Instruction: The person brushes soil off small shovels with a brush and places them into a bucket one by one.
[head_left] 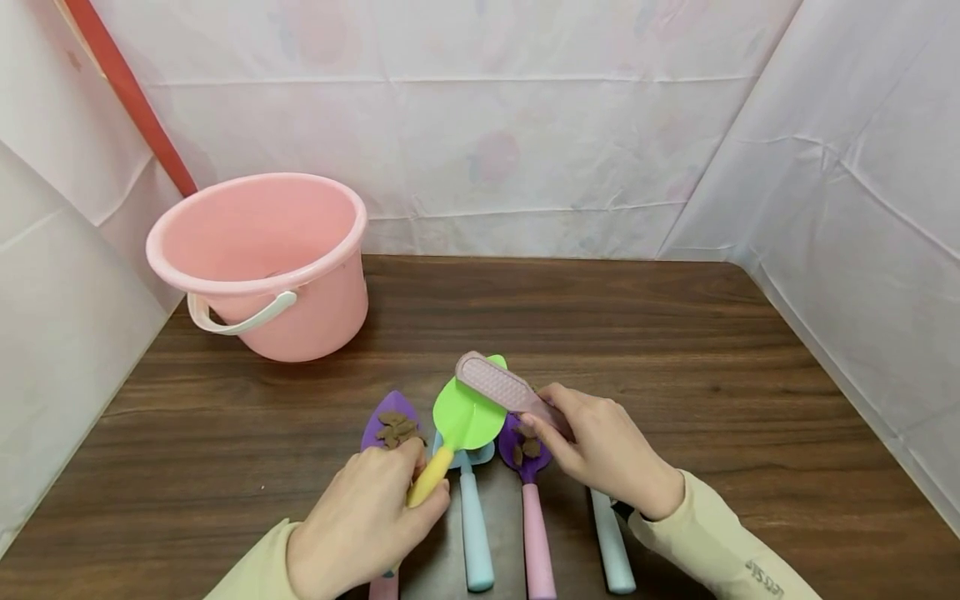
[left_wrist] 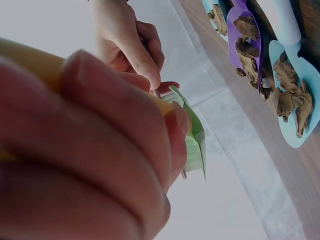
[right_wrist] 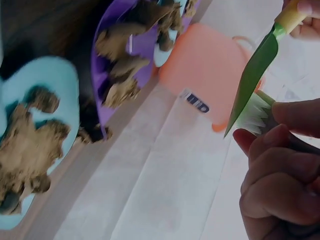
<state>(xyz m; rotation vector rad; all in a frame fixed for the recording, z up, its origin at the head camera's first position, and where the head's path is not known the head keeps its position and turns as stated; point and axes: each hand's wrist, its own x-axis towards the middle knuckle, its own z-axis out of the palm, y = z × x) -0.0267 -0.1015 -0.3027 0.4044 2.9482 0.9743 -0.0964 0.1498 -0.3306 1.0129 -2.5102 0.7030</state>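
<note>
My left hand (head_left: 367, 508) grips the yellow handle of a small green trowel (head_left: 461, 421), its blade raised over the other trowels. In my right hand (head_left: 611, 450) is a mauve brush (head_left: 495, 383), pinched between thumb and fingers. Its head overlaps the green blade from above in the head view. White bristles (right_wrist: 252, 115) point at the blade in the right wrist view. Below the hands lie a purple trowel (head_left: 384, 408) with brown clumps, a blue-handled trowel (head_left: 476, 533) and a purple trowel with a pink handle (head_left: 537, 542). Their blades are partly hidden.
A pink bucket (head_left: 315, 308) with a white handle stands at the back left of the dark wooden table (head_left: 600, 325). Another light blue handle (head_left: 611, 542) lies by the right wrist. Brown clumps (right_wrist: 37, 145) fill a light blue blade. Pale curtains (head_left: 487, 150) enclose the table.
</note>
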